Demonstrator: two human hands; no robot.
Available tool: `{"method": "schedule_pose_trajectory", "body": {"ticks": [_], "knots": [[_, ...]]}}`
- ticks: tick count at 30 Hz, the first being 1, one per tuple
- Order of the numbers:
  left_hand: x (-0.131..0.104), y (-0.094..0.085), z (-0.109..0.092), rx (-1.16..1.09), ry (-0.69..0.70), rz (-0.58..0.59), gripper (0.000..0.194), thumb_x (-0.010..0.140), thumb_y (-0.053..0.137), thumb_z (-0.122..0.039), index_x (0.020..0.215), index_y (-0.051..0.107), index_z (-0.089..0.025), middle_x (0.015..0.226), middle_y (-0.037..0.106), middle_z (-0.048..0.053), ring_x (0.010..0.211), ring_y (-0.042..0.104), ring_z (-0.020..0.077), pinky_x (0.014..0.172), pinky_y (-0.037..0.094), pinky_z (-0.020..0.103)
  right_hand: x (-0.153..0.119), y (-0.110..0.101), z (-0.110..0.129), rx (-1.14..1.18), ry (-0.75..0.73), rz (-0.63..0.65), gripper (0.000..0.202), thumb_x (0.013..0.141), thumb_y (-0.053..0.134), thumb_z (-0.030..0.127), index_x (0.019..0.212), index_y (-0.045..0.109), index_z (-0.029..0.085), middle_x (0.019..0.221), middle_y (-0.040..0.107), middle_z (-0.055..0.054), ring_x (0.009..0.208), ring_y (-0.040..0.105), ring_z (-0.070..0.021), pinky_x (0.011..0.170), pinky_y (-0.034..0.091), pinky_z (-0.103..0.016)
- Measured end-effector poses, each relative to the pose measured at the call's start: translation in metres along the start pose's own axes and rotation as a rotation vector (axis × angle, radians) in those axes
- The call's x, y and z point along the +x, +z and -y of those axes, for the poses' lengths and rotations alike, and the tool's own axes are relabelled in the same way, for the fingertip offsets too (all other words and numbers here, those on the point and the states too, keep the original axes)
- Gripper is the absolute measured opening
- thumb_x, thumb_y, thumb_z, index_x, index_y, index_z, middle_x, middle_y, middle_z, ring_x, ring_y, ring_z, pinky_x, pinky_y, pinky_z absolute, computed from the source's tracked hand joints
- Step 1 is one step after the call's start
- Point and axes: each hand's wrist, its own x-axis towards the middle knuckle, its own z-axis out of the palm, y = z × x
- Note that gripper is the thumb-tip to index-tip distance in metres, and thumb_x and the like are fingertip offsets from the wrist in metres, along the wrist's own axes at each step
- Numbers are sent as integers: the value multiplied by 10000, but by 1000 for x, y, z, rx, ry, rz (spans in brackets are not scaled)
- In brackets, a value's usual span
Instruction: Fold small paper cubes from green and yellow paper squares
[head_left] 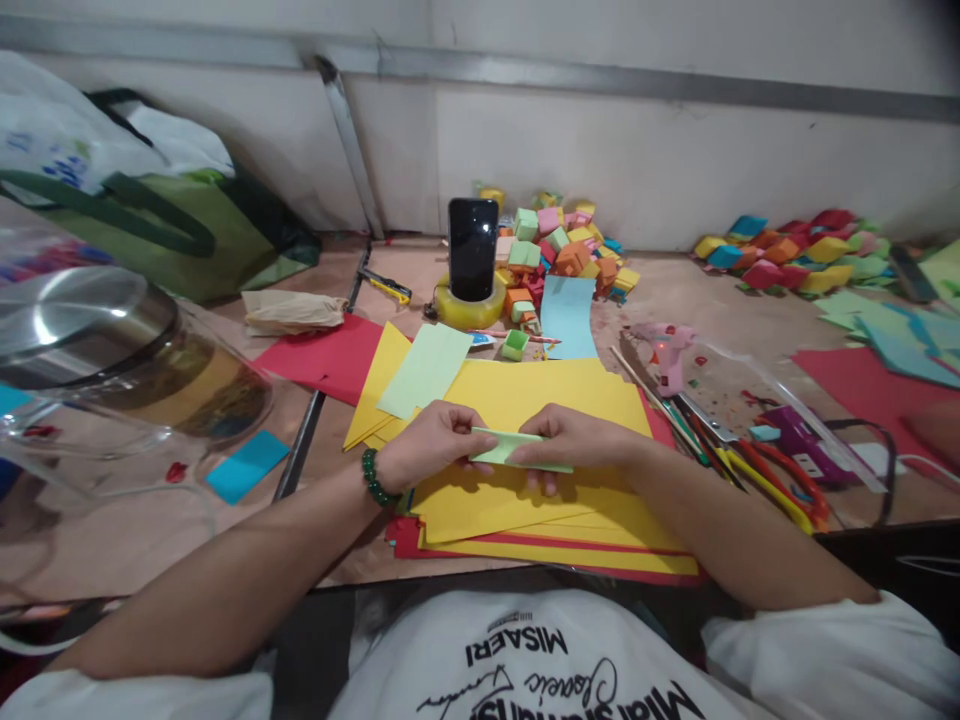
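Observation:
My left hand [427,440] and my right hand [574,438] both pinch a small folded strip of light green paper [514,449] between them, just above a stack of yellow paper sheets [525,400] lying on red sheets. A green bead bracelet [373,478] is on my left wrist. A loose light green sheet [426,368] lies on the yellow stack beyond my left hand.
A black phone [472,248] stands in a yellow tape roll. Piles of folded paper cubes [566,250] sit behind it and at far right. A pink glue gun [670,352], scissors [780,475], a steel-lidded glass pot [97,350] and a green bag [150,215] surround the work.

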Motion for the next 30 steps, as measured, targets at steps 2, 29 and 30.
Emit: {"method": "schedule_pose_trajectory", "body": {"ticks": [2,29,30], "knots": [[2,-3,0,-11,-6,-5,352,576,849,-328,636,570,-122,463,580,-40,502,665,120,407,364,120,-1,-6,1,17,-16,18,458,670,740,560,683,625,117,550,674,-15,402,575,-70,429,428,-171],[-2,-3,0,47,-124,197,438,563,827,-493,643,648,-102,602,699,35,487,627,83,470,439,161,-4,-10,6,37,-62,-83,397,628,781,485,691,612,131,551,628,30,400,547,-56,448,432,-176],[-2,-3,0,37,-115,177,443,559,827,-498,646,640,-106,603,700,33,487,629,86,469,439,162,-4,-12,4,49,-68,-111,391,617,793,466,711,611,134,574,628,34,420,560,-59,455,439,-176]]}}
